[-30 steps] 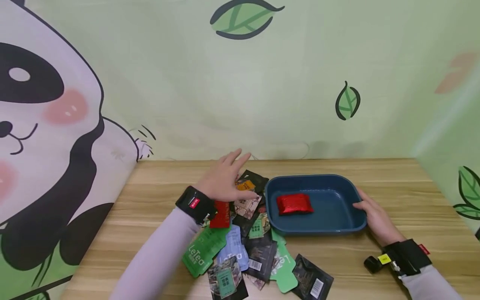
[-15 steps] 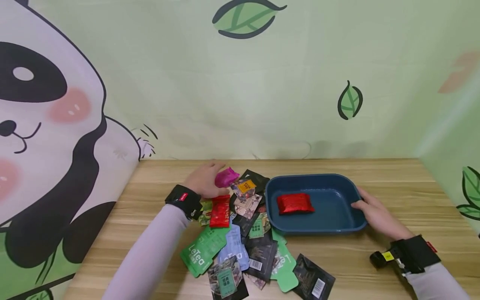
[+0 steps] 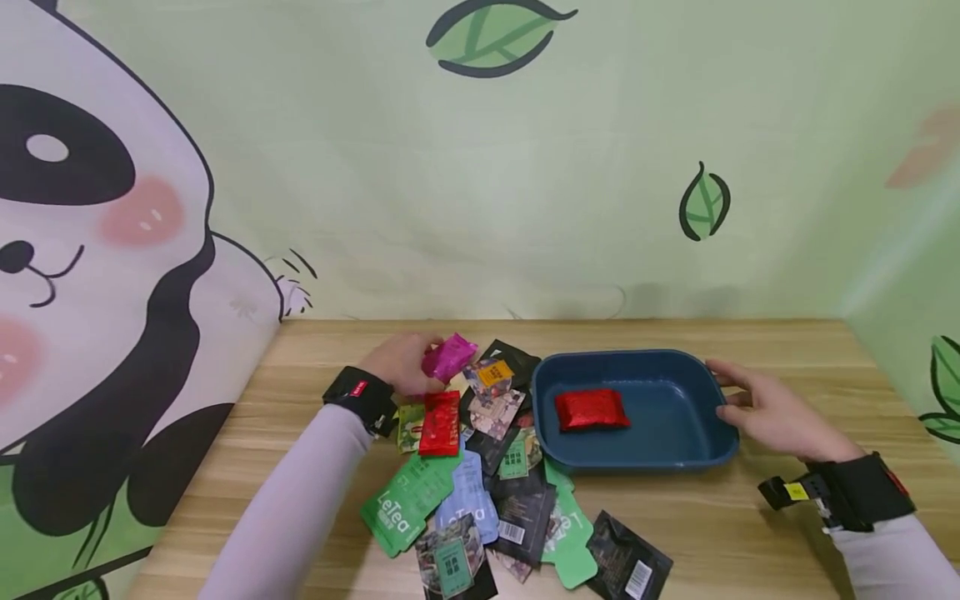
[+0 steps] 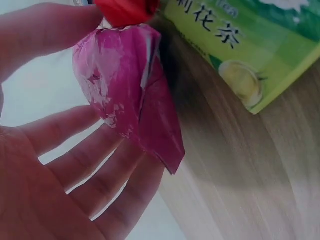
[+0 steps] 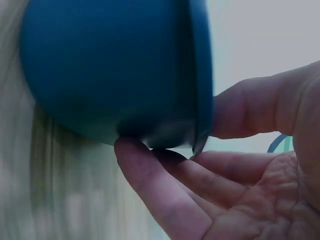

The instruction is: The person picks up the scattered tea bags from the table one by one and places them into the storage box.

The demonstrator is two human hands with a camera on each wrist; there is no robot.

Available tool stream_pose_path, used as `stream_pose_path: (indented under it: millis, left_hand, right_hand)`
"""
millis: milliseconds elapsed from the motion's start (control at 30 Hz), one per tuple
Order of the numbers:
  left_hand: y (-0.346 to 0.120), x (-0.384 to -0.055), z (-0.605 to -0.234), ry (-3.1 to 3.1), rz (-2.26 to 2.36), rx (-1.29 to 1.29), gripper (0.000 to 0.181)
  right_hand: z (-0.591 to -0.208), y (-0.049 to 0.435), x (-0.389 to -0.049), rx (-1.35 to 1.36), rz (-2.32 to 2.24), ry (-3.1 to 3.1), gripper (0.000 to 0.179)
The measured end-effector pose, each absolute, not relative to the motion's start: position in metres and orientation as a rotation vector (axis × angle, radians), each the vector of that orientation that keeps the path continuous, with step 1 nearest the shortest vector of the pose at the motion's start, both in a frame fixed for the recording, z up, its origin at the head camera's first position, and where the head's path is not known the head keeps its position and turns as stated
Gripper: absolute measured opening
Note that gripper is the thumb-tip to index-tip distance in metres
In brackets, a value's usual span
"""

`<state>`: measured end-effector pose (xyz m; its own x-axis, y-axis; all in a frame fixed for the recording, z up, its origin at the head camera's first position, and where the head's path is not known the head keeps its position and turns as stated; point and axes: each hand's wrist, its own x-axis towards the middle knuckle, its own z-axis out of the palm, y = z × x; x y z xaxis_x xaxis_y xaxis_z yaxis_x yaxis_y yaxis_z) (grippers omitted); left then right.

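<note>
around pink packet (image 3: pixel 452 356), left hand (image 3: pixel 397 365) — loosely on tub (image 3: pixel 667 421), right hand (image 3: pixel 783 412)

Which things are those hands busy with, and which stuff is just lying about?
Seem part of the job:
pink packet, held by the left hand
blue tub, right hand at its end
shiny red packet inside

Probably just lying about, though maybe wanted later:
green LeTea packet
blue packet
barcoded black packet, bottom right
</note>
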<state>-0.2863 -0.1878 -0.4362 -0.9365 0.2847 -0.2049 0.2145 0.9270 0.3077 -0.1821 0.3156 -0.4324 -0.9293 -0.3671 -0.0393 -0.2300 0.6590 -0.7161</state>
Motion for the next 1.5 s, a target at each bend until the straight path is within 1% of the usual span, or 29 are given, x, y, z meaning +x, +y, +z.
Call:
stream_pose_path:
  millis: [267, 500, 733, 933, 1167, 1300, 1500]
  left_hand:
    - [-0.189, -0.291, -0.441, 2.891, 0.399, 0.37, 0.074]
    - [-0.188, -0.297, -0.448, 2.925, 0.399, 0.355, 0.057]
    - [-0.181, -0.296, -0.444, 2.967, 0.415, 0.369, 0.058]
    - [-0.159, -0.284, -0.422, 3.06, 0.39, 0.542, 0.061]
    - [-0.113, -0.257, -0.392, 3.075, 0.428, 0.955, 0.06]
    - [-0.084, -0.241, -0.382, 3.026, 0.441, 1.115, 0.062]
    - [-0.046, -0.222, -0.376, 2.92, 0.407, 1.264, 0.059]
  right_hand:
    - [-0.435, 0.31, -0.183, -0.434, -1.111, 2.734, 0.062]
    - [-0.439, 0.306, -0.185, -0.403, -1.111, 2.756, 0.061]
    - [-0.441, 0.306, -0.183, -0.35, -1.086, 2.797, 0.06]
    - [-0.441, 0.306, -0.182, -0.318, -1.065, 2.85, 0.055]
    - [-0.443, 0.302, -0.185, -0.257, -0.979, 2.975, 0.048]
    - [-0.443, 0.302, -0.185, -0.235, -0.972, 2.989, 0.047]
    - [-0.443, 0.303, -0.184, -0.244, -0.968, 2.988, 0.047]
